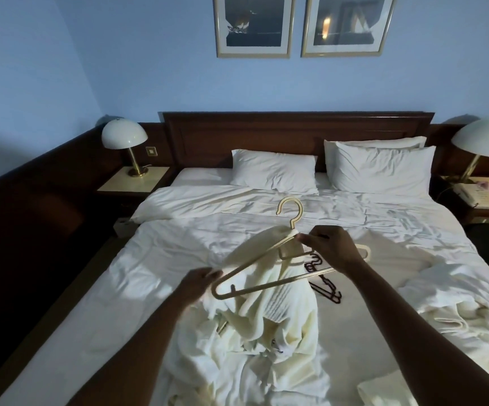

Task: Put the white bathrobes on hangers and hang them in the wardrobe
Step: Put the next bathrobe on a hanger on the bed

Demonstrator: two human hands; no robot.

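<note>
A cream plastic hanger (266,260) is held up over the bed, hook pointing away. A white bathrobe (269,312) hangs from it and trails down onto the bed in a crumpled heap. My left hand (197,284) grips the hanger's left end together with robe cloth. My right hand (329,249) pinches the robe's collar at the hanger's neck, below the hook. A second white bathrobe (457,300) lies bunched on the right side of the bed.
Dark hangers (323,284) and another cream hanger (364,250) lie on the bed (120,288) behind the robe. Pillows (275,171) sit by the wooden headboard. Lamps (124,136) stand on both bedside tables. A folded white towel (384,388) lies at lower right.
</note>
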